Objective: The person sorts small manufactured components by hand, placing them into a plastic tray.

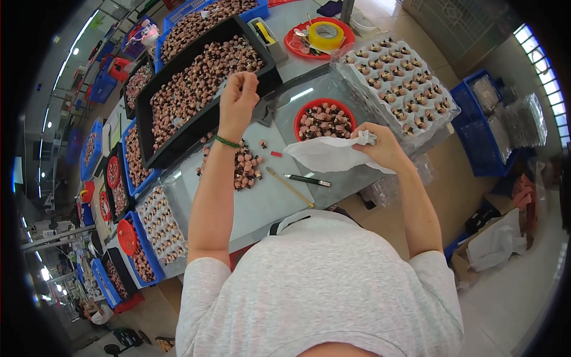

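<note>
The tabletop was crowded on nearly every side. A long black tray of small pink-and-dark pieces ran along its far left, and a clear compartmented tray of similar pieces overhung the right edge. Between them stood a red bowl filled with the same pieces. The only open room lay on the pale strip near the person's body, where a loose heap of pieces, a thin stick and a dark pen-like tool lay just apart from one another.

The left hand was raised over the black tray's near edge, its grip shut into a tight fist; whether anything sat inside could not be told. A green band circled that wrist.

The right hand hovered just beside the red bowl, its grip pinched around a small grey piece and the bunched end of a white cloth. The cloth was soft and creased, trailing leftward over the tabletop's right part, below the bowl.
</note>
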`<state>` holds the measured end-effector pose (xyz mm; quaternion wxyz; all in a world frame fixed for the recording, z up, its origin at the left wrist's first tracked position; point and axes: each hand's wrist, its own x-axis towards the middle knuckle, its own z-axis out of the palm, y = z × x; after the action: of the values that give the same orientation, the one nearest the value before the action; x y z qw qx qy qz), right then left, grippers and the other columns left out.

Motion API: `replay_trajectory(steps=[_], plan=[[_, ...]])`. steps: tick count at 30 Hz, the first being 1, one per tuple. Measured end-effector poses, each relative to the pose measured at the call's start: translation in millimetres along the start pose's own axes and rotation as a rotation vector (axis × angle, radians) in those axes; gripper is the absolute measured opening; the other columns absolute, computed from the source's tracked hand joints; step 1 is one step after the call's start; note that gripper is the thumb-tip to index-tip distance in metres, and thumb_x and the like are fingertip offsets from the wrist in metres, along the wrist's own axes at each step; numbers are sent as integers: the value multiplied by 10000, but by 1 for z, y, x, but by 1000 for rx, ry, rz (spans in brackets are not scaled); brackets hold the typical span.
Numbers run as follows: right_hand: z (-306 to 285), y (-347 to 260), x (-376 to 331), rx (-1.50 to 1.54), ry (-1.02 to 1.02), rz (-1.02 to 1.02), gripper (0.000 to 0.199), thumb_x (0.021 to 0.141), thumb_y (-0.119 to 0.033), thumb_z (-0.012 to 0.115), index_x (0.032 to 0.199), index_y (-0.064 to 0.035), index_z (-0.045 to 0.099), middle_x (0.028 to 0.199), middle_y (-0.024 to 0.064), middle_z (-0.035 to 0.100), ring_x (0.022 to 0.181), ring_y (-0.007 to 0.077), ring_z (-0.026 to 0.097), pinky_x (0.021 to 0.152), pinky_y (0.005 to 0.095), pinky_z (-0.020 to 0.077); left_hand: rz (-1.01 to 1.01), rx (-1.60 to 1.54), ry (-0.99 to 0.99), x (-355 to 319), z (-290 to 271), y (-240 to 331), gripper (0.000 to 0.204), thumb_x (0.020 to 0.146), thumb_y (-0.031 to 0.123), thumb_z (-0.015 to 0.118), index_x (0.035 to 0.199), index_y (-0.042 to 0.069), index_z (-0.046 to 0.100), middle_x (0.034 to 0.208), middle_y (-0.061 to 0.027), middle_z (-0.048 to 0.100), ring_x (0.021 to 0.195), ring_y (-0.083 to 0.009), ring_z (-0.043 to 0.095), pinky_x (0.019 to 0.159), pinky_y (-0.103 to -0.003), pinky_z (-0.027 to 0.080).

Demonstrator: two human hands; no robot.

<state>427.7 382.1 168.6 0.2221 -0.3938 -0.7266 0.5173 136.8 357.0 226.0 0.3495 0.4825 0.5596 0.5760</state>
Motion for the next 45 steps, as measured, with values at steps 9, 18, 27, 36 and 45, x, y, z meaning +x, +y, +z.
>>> replay_trajectory(steps=[9,18,27,36,45], plan=[[-8,-44,-24,-76,202,32,405,615,-117,734,962,-33,542,884,89,599,799,169,558,688,261,449,57,137,-395,-17,75,5,150,813,150,595,866,11,613,723,-4,575,688,-66,493,624,-215,411],[-62,31,-100,376,692,158,199,712,-181,722,786,-26,621,719,-5,587,651,45,500,573,197,396,235,14,192,54,51,-22,187,897,203,498,901,34,579,760,44,537,678,-19,441,593,-151,355],[-108,64,-92,772,1062,102,181,802,-204,642,834,-47,559,739,-18,562,624,49,494,563,188,405,-388,-901,-637,96,118,-30,421,872,286,530,1180,13,441,1101,-59,514,1018,-97,467,838,-250,400],[-180,19,-6,-294,843,-83,472,784,-246,625,1185,-69,449,1148,98,502,1112,196,443,932,322,316,-371,-53,-786,119,178,-68,322,843,182,579,1112,14,525,951,-14,596,822,-84,562,755,-251,465],[-193,20,125,-189,456,113,310,818,-261,596,1042,-53,543,924,54,572,850,125,498,750,252,381,-215,-145,-1025,153,201,-62,319,841,188,583,1099,17,505,953,-10,576,821,-72,546,740,-247,460]])
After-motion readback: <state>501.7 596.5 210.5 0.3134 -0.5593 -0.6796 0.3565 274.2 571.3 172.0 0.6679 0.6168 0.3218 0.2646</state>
